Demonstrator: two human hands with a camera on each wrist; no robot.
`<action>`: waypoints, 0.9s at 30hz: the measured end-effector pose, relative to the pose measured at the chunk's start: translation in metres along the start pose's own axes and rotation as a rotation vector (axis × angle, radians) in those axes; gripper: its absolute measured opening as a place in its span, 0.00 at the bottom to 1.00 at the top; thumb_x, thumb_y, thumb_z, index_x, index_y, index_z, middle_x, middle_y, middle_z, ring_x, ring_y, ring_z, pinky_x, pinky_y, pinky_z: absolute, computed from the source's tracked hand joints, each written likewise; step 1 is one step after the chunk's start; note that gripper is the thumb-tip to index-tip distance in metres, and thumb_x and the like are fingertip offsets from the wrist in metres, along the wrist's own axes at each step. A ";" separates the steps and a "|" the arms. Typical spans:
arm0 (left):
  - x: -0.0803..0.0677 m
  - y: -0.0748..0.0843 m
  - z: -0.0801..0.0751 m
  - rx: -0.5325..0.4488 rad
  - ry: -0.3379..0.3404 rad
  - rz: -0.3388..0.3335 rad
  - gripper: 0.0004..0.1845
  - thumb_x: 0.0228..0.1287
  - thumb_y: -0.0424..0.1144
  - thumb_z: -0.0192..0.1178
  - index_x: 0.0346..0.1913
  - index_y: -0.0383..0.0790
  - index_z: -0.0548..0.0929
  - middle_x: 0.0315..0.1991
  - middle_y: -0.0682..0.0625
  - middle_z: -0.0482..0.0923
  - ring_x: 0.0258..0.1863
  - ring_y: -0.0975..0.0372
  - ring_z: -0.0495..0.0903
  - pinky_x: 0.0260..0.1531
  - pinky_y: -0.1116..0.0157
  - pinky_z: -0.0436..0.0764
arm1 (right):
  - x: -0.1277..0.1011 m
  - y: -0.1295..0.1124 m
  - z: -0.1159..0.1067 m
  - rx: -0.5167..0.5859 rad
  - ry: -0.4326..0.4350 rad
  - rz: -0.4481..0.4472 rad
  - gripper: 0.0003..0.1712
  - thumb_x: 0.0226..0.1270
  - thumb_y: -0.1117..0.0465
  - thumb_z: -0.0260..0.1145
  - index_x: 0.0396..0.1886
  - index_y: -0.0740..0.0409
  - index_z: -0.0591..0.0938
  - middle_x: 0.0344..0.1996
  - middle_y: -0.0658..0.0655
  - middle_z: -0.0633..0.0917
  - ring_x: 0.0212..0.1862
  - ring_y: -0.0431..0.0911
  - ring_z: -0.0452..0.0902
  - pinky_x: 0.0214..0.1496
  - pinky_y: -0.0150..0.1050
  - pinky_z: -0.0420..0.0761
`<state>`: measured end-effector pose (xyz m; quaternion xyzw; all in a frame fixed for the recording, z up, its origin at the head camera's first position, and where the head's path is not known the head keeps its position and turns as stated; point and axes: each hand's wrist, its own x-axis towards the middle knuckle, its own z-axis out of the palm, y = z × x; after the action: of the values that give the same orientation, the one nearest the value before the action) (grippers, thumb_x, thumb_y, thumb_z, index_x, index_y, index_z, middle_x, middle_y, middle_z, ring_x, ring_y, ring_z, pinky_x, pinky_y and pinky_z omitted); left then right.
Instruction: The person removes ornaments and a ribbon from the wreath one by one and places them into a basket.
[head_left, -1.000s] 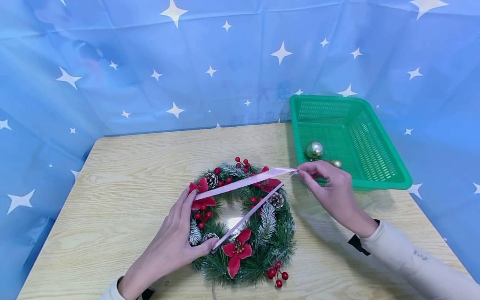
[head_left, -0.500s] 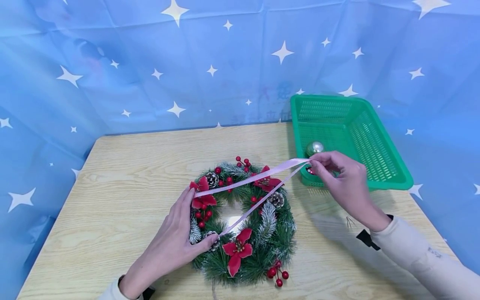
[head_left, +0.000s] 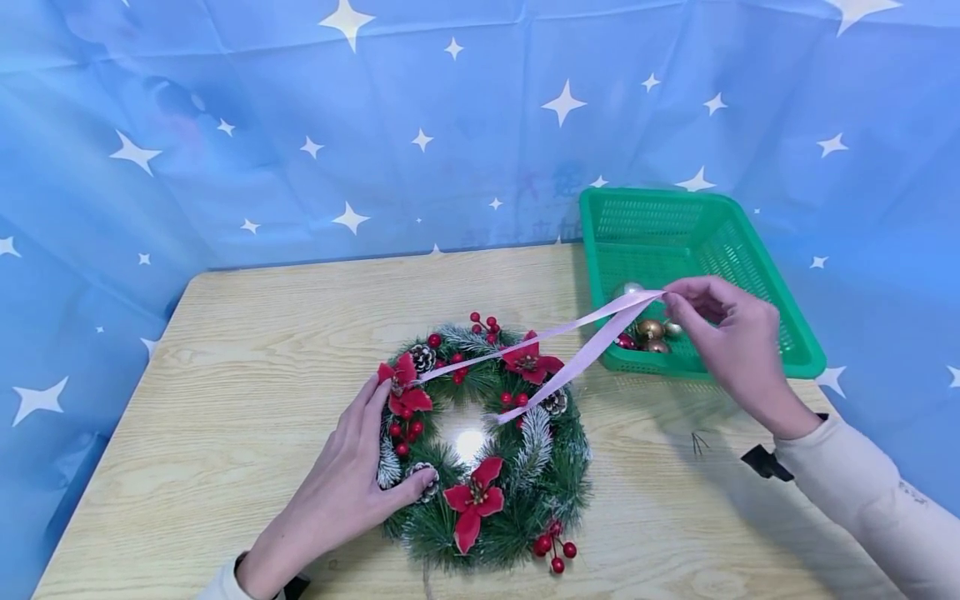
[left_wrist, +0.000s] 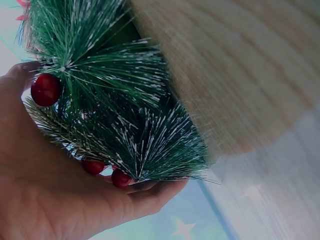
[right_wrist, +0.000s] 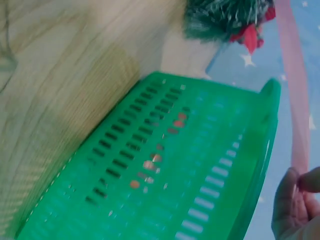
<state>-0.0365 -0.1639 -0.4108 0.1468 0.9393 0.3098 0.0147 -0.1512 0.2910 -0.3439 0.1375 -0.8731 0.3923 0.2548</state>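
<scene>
Two hands worked: the left hand (head_left: 341,492) rested flat with straight fingers on the wreath (head_left: 483,442), while the right hand (head_left: 723,342) pinched the pink ribbon (head_left: 577,342) above the green basket (head_left: 757,333), the ribbon trailing back to the wreath.

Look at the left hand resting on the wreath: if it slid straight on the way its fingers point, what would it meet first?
The left hand points up-right across the wreath; probably the red poinsettia and berries at its fingertips, though depth is unclear.
</scene>
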 end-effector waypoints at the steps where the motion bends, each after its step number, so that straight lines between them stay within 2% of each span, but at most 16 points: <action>1: 0.000 0.000 0.000 0.000 0.001 0.001 0.63 0.69 0.71 0.68 0.90 0.43 0.43 0.88 0.38 0.43 0.83 0.36 0.53 0.67 0.25 0.64 | 0.002 0.002 -0.003 0.007 0.001 0.025 0.06 0.74 0.72 0.73 0.46 0.64 0.92 0.35 0.49 0.92 0.34 0.30 0.86 0.40 0.19 0.80; 4: 0.000 -0.001 0.001 -0.002 0.003 0.003 0.64 0.69 0.71 0.68 0.90 0.42 0.44 0.88 0.38 0.44 0.83 0.36 0.53 0.68 0.25 0.64 | 0.008 0.009 -0.011 0.022 0.010 0.080 0.05 0.76 0.68 0.73 0.46 0.65 0.92 0.35 0.44 0.91 0.34 0.32 0.87 0.38 0.20 0.81; 7: -0.001 -0.001 0.001 0.002 0.001 -0.002 0.63 0.69 0.71 0.68 0.90 0.41 0.44 0.88 0.37 0.44 0.83 0.36 0.53 0.68 0.25 0.65 | 0.013 0.018 -0.018 0.019 0.017 0.106 0.07 0.77 0.66 0.73 0.47 0.66 0.91 0.34 0.46 0.91 0.34 0.32 0.87 0.39 0.21 0.81; 16: -0.003 -0.001 0.000 0.007 0.013 -0.014 0.64 0.68 0.71 0.68 0.91 0.44 0.44 0.88 0.38 0.44 0.82 0.35 0.55 0.66 0.25 0.66 | 0.023 0.055 -0.036 0.095 0.017 0.254 0.12 0.78 0.68 0.71 0.50 0.76 0.87 0.32 0.38 0.91 0.33 0.30 0.87 0.38 0.22 0.83; 23: -0.002 0.000 0.000 0.008 0.014 -0.002 0.64 0.69 0.70 0.69 0.90 0.42 0.44 0.88 0.38 0.44 0.83 0.36 0.54 0.67 0.26 0.65 | 0.031 0.073 -0.053 0.043 -0.001 0.347 0.14 0.80 0.66 0.69 0.52 0.76 0.85 0.30 0.30 0.88 0.33 0.27 0.86 0.38 0.21 0.82; 27: -0.001 0.000 0.000 0.007 0.019 0.013 0.64 0.69 0.69 0.69 0.90 0.42 0.44 0.88 0.37 0.44 0.83 0.37 0.54 0.68 0.27 0.66 | 0.031 0.084 -0.062 -0.024 -0.012 0.399 0.14 0.80 0.63 0.68 0.52 0.72 0.85 0.29 0.27 0.86 0.32 0.25 0.85 0.37 0.21 0.81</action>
<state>-0.0355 -0.1638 -0.4110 0.1499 0.9395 0.3080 0.0035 -0.1929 0.3918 -0.3441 -0.0390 -0.8892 0.4236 0.1684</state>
